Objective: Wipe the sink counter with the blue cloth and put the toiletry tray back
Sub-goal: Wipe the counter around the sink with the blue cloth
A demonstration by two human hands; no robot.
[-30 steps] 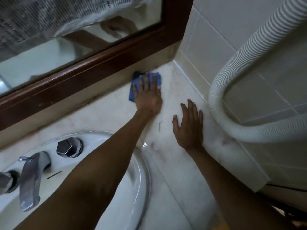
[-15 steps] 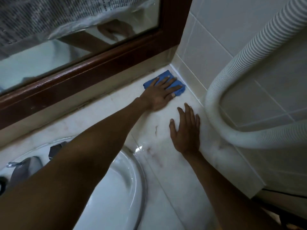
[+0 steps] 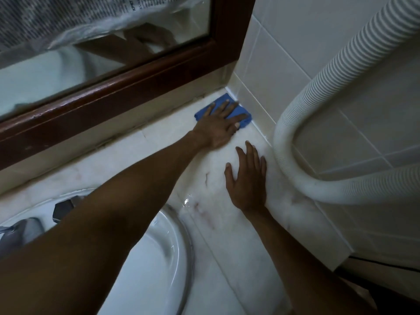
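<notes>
Left hand (image 3: 218, 128) presses flat, fingers spread, on the folded blue cloth (image 3: 221, 103), creased. Right hand (image 3: 247, 178) lies open, flat on pale marble counter (image 3: 141, 160) just beside.

A dim bathroom corner. A mirror (image 3: 102, 53) in a dark wooden frame (image 3: 127, 94) runs along the back wall. Right of the mirror, pale wall tiles (image 3: 295, 53) meet it at the corner, and a white ribbed hose (image 3: 302, 105) loops in front of them.
</notes>
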